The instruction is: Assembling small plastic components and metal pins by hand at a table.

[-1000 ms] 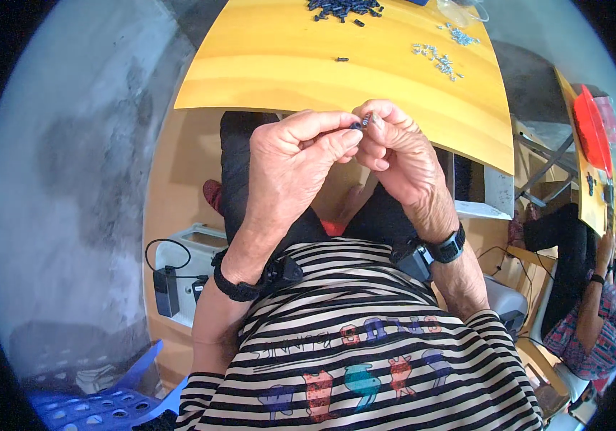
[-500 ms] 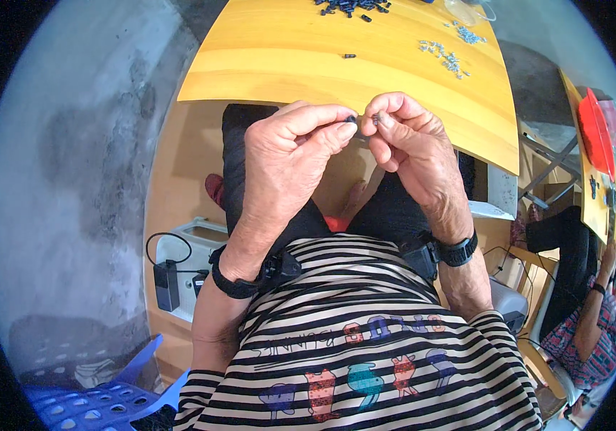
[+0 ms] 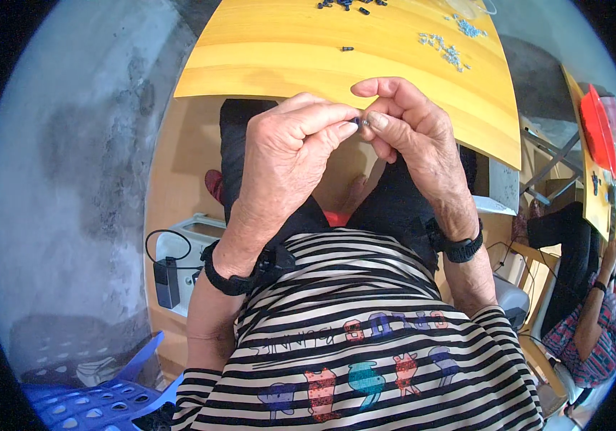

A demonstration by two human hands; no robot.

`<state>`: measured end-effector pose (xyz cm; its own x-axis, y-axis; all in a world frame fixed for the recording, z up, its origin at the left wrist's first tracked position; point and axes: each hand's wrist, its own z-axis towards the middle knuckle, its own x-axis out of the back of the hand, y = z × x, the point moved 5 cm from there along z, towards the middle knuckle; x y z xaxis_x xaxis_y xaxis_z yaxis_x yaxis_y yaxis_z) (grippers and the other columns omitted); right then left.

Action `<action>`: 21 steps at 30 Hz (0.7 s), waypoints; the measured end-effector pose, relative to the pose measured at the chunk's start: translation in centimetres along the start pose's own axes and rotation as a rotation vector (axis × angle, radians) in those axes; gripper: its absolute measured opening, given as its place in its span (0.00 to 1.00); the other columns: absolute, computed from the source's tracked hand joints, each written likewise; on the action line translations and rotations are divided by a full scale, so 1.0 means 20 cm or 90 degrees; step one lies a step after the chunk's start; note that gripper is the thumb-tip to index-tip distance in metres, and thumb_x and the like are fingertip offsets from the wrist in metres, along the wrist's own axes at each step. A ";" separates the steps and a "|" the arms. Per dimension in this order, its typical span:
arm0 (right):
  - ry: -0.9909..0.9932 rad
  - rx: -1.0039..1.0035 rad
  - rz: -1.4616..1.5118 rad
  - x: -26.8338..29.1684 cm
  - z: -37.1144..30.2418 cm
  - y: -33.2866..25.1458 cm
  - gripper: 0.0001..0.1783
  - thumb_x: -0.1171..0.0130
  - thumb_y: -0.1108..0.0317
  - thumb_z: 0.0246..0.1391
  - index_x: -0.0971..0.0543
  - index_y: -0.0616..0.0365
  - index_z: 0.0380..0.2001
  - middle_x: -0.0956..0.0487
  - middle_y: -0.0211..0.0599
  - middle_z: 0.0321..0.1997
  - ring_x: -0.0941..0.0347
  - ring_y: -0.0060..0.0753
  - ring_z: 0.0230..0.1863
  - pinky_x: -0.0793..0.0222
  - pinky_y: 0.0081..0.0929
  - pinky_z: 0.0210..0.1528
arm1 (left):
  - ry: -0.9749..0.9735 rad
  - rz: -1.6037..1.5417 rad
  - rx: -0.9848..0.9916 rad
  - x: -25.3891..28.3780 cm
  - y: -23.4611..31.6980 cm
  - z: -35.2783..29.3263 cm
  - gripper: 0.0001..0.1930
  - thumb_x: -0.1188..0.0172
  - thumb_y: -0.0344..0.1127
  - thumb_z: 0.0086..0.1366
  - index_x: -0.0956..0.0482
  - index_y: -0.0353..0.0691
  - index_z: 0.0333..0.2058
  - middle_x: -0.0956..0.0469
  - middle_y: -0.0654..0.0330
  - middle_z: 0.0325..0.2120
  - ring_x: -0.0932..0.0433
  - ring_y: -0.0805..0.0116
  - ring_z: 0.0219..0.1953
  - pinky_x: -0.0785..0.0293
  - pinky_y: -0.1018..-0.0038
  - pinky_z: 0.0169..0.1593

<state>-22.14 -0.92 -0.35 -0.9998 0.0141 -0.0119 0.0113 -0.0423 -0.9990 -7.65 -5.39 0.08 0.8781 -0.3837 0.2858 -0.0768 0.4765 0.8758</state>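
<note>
My left hand (image 3: 290,147) pinches a small dark plastic part (image 3: 355,121) between thumb and forefinger, just past the table's near edge. Facing it, my right hand (image 3: 412,129) grips a tiny silvery metal piece (image 3: 365,123) with the thumb against the curled fingers; its forefinger is raised. The metal piece meets the dark part's right end, though the fingertips cover most of both. On the wooden table (image 3: 272,61) beyond, one similar dark part (image 3: 347,49) lies alone. Small silvery pieces (image 3: 451,56) are scattered at the right.
A pile of dark parts (image 3: 344,4) lies at the table's far edge, near a clear plastic container (image 3: 466,7). At left stand a blue plastic chair (image 3: 100,402) and a white box with a black device (image 3: 166,273). Another person (image 3: 588,323) sits at right beside a red tray (image 3: 597,133).
The hands have come together, bringing the metal piece up against the dark part. My right forefinger has lifted away from the pinch. The view has shifted slightly.
</note>
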 end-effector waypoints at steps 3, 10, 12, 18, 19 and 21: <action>-0.007 -0.003 -0.004 0.01 0.00 0.00 0.14 0.48 0.71 0.58 0.29 0.59 0.48 0.27 0.24 0.26 0.36 0.12 0.23 0.40 0.10 0.25 | -0.006 0.039 -0.051 0.00 0.02 0.00 0.08 0.37 0.23 0.54 0.18 0.34 0.35 0.21 0.59 0.28 0.23 0.73 0.32 0.27 0.81 0.34; -0.024 -0.017 -0.022 0.01 0.01 0.02 0.13 0.47 0.74 0.57 0.29 0.60 0.47 0.27 0.25 0.25 0.36 0.13 0.23 0.39 0.10 0.26 | -0.013 0.117 -0.082 -0.01 0.06 -0.01 0.08 0.37 0.23 0.53 0.19 0.33 0.34 0.21 0.57 0.27 0.22 0.71 0.30 0.28 0.80 0.34; -0.048 -0.033 -0.043 0.00 0.01 0.02 0.13 0.47 0.72 0.57 0.29 0.59 0.46 0.27 0.25 0.26 0.35 0.14 0.24 0.38 0.11 0.26 | -0.023 0.154 -0.092 -0.01 0.06 -0.01 0.08 0.37 0.23 0.52 0.19 0.33 0.33 0.21 0.57 0.27 0.22 0.71 0.29 0.28 0.80 0.33; -0.109 -0.079 -0.036 0.02 0.03 0.05 0.12 0.46 0.70 0.56 0.29 0.59 0.44 0.26 0.25 0.26 0.34 0.13 0.26 0.38 0.11 0.27 | -0.055 0.198 -0.147 -0.02 0.05 -0.01 0.07 0.37 0.23 0.51 0.20 0.33 0.31 0.21 0.56 0.26 0.22 0.67 0.28 0.26 0.77 0.31; -0.109 -0.080 -0.036 0.02 0.03 0.05 0.12 0.46 0.70 0.56 0.29 0.59 0.44 0.26 0.25 0.26 0.34 0.13 0.26 0.38 0.11 0.27 | -0.047 0.192 -0.163 -0.02 0.05 -0.01 0.05 0.38 0.23 0.51 0.21 0.35 0.29 0.22 0.56 0.25 0.22 0.63 0.26 0.27 0.74 0.29; -0.103 -0.086 -0.053 0.02 0.03 0.05 0.12 0.45 0.70 0.56 0.29 0.59 0.43 0.26 0.24 0.25 0.34 0.13 0.25 0.38 0.11 0.26 | -0.039 0.186 -0.177 -0.02 0.05 -0.01 0.05 0.39 0.23 0.50 0.21 0.37 0.27 0.23 0.56 0.24 0.23 0.60 0.25 0.28 0.72 0.27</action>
<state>-22.47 -1.56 -1.40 -0.9866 -0.1485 0.0675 -0.0809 0.0861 -0.9930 -7.93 -4.52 0.79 0.8077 -0.2430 0.5372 -0.1807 0.7654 0.6177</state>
